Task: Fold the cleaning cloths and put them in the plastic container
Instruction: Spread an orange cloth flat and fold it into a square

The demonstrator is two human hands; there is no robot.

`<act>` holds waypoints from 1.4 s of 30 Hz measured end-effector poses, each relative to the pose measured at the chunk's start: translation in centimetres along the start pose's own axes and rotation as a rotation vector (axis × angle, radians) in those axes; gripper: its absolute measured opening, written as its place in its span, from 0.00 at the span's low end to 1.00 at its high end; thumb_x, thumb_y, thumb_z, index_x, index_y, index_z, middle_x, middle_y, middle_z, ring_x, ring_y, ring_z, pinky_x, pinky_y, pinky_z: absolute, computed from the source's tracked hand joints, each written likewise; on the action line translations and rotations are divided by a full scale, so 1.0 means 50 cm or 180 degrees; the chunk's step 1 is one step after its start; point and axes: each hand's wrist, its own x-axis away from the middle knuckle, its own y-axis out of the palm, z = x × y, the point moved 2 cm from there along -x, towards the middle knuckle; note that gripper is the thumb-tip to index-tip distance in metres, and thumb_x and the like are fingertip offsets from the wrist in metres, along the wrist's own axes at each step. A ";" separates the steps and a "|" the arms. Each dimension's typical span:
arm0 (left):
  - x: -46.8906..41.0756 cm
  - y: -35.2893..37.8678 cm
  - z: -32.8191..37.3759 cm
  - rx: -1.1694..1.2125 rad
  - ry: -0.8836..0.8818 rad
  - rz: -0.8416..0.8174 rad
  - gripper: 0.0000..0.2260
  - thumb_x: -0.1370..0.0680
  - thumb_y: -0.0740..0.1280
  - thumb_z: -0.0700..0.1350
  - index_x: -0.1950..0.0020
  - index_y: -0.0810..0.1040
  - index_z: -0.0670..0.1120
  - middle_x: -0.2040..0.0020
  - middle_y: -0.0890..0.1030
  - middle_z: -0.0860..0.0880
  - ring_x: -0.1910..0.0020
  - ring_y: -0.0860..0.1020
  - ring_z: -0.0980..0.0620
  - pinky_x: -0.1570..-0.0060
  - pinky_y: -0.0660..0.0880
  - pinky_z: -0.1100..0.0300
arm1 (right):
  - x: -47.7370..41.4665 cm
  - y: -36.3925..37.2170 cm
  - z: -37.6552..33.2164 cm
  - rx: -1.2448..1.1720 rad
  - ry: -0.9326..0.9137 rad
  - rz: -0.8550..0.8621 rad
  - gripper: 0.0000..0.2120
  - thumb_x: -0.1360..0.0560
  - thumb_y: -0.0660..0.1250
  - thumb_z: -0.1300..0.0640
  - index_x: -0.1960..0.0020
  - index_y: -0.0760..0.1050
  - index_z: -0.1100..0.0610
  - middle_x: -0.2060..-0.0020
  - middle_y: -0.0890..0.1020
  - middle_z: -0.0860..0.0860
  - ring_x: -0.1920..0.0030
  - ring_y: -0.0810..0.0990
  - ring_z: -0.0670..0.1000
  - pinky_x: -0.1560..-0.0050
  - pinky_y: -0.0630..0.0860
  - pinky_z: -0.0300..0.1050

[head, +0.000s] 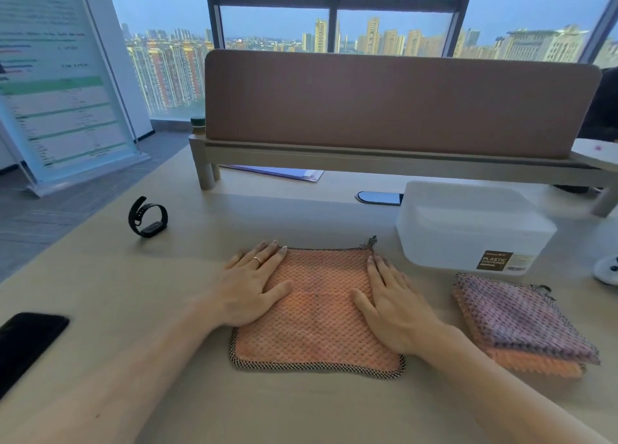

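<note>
An orange waffle-textured cleaning cloth (317, 313) with a black-and-white checked border lies spread flat on the table in front of me. My left hand (249, 285) rests palm down on its left part, fingers apart, a ring on one finger. My right hand (391, 305) presses flat on its right part. Neither hand grips anything. To the right lies a folded stack of cloths (521, 323), a purple one on top of an orange one. Behind that stack stands the white translucent plastic container (468, 229) with a brown label.
A black wristband (147, 217) lies at the left of the table, and a dark phone (26, 340) sits at the left edge. A desk divider on a raised shelf (401, 109) runs across the back. A small white object (607, 269) shows at the far right.
</note>
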 end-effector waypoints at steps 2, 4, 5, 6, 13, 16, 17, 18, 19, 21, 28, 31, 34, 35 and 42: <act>0.002 0.001 0.004 -0.0046 0.0018 0.0025 0.47 0.33 0.31 0.78 0.17 0.43 0.58 0.16 0.45 0.56 0.18 0.42 0.58 0.19 0.40 0.50 | 0.009 0.006 0.002 -0.0057 0.0075 0.0094 0.38 0.19 0.40 0.34 0.20 0.31 0.55 0.19 0.35 0.51 0.20 0.34 0.49 0.20 0.37 0.49; 0.014 -0.009 0.007 0.0223 0.0019 0.0169 0.46 0.31 0.34 0.79 0.17 0.46 0.58 0.16 0.47 0.56 0.18 0.43 0.57 0.19 0.42 0.51 | 0.021 0.000 -0.001 -0.0325 0.0048 0.0212 0.39 0.20 0.40 0.33 0.19 0.32 0.54 0.19 0.36 0.50 0.20 0.35 0.48 0.21 0.37 0.48; 0.027 -0.023 0.009 0.0587 -0.0007 0.0393 0.44 0.29 0.38 0.79 0.17 0.50 0.58 0.16 0.50 0.56 0.18 0.46 0.57 0.19 0.45 0.51 | 0.035 -0.008 0.000 -0.0560 -0.0036 0.0412 0.38 0.20 0.42 0.32 0.19 0.33 0.52 0.19 0.37 0.48 0.20 0.36 0.47 0.21 0.38 0.47; 0.048 -0.041 0.011 0.1034 -0.0023 0.0660 0.40 0.26 0.44 0.77 0.18 0.56 0.59 0.17 0.55 0.57 0.18 0.51 0.57 0.20 0.50 0.53 | 0.059 -0.016 0.002 -0.0805 -0.0188 0.0655 0.38 0.20 0.45 0.32 0.19 0.35 0.48 0.19 0.38 0.45 0.20 0.38 0.44 0.22 0.39 0.45; 0.263 -0.049 0.033 0.1072 0.1095 0.0706 0.13 0.28 0.77 0.53 0.47 0.80 0.58 0.43 0.77 0.63 0.41 0.79 0.59 0.40 0.70 0.69 | 0.250 -0.025 0.055 -0.0423 -0.1459 0.0646 0.20 0.25 0.66 0.33 0.36 0.72 0.37 0.35 0.70 0.29 0.33 0.70 0.34 0.32 0.64 0.29; 0.244 -0.057 0.031 0.1079 0.1045 0.0638 0.06 0.25 0.74 0.52 0.50 0.80 0.58 0.48 0.79 0.64 0.46 0.80 0.61 0.44 0.73 0.67 | 0.231 -0.041 0.041 -0.0304 -0.1481 0.0771 0.11 0.23 0.65 0.40 0.42 0.74 0.39 0.44 0.74 0.31 0.43 0.74 0.35 0.42 0.73 0.34; 0.237 -0.056 0.034 0.0998 0.1083 0.0665 0.03 0.23 0.71 0.52 0.51 0.80 0.58 0.49 0.79 0.64 0.48 0.80 0.62 0.46 0.74 0.66 | 0.222 -0.042 0.035 -0.0203 -0.1540 0.0861 0.07 0.22 0.64 0.43 0.44 0.74 0.40 0.47 0.75 0.33 0.46 0.74 0.36 0.46 0.75 0.37; 0.232 -0.051 0.036 0.0884 0.1125 0.0685 0.01 0.22 0.69 0.52 0.51 0.79 0.58 0.50 0.78 0.64 0.49 0.79 0.63 0.48 0.75 0.65 | 0.214 -0.040 0.030 -0.0104 -0.1590 0.0911 0.05 0.21 0.63 0.45 0.46 0.73 0.42 0.49 0.75 0.34 0.49 0.74 0.37 0.48 0.76 0.38; 0.230 -0.047 0.040 0.0795 0.1147 0.0724 0.02 0.20 0.67 0.51 0.50 0.78 0.58 0.51 0.78 0.64 0.50 0.78 0.64 0.48 0.74 0.66 | 0.210 -0.037 0.027 -0.0016 -0.1611 0.0943 0.03 0.20 0.63 0.48 0.46 0.72 0.43 0.50 0.74 0.35 0.50 0.74 0.39 0.50 0.76 0.39; 0.238 -0.042 0.039 0.0862 0.1031 0.0723 0.08 0.21 0.65 0.43 0.47 0.75 0.57 0.51 0.77 0.63 0.51 0.76 0.65 0.49 0.72 0.70 | 0.212 -0.028 0.032 0.0067 -0.1572 0.1054 0.05 0.20 0.64 0.54 0.47 0.72 0.45 0.52 0.75 0.38 0.52 0.75 0.42 0.54 0.77 0.40; 0.304 -0.042 0.036 0.1318 0.0666 0.0771 0.23 0.29 0.72 0.30 0.52 0.76 0.60 0.55 0.81 0.60 0.54 0.81 0.59 0.54 0.74 0.70 | 0.271 -0.002 0.049 -0.0431 -0.1517 0.1284 0.12 0.22 0.68 0.63 0.45 0.77 0.46 0.50 0.78 0.38 0.50 0.78 0.41 0.52 0.76 0.39; 0.341 -0.046 0.050 0.1298 0.0990 0.0825 0.21 0.31 0.79 0.36 0.54 0.77 0.61 0.55 0.80 0.64 0.57 0.80 0.62 0.56 0.73 0.73 | 0.305 0.005 0.044 -0.0654 -0.1546 0.1276 0.07 0.20 0.65 0.55 0.46 0.78 0.44 0.49 0.78 0.35 0.49 0.78 0.38 0.51 0.77 0.37; 0.376 -0.054 0.076 0.1219 0.1361 0.0963 0.03 0.22 0.72 0.52 0.51 0.81 0.59 0.53 0.77 0.67 0.57 0.80 0.66 0.56 0.75 0.71 | 0.339 0.016 0.039 -0.0725 -0.1587 0.1312 0.05 0.20 0.65 0.48 0.48 0.80 0.43 0.51 0.79 0.36 0.49 0.80 0.37 0.51 0.78 0.36; 0.384 -0.059 0.083 0.1155 0.1425 0.0976 0.02 0.21 0.70 0.54 0.50 0.81 0.59 0.53 0.77 0.67 0.57 0.79 0.66 0.57 0.76 0.70 | 0.348 0.018 0.039 -0.0735 -0.1566 0.1317 0.05 0.21 0.66 0.47 0.48 0.81 0.42 0.51 0.80 0.36 0.49 0.80 0.37 0.50 0.78 0.35; 0.309 -0.136 0.071 0.2097 0.0411 0.1012 0.04 0.26 0.73 0.55 0.53 0.84 0.65 0.61 0.86 0.60 0.61 0.84 0.62 0.58 0.78 0.69 | 0.277 -0.084 0.016 -0.1755 -0.0815 0.1495 0.08 0.25 0.75 0.58 0.56 0.84 0.45 0.59 0.86 0.36 0.55 0.84 0.36 0.56 0.78 0.37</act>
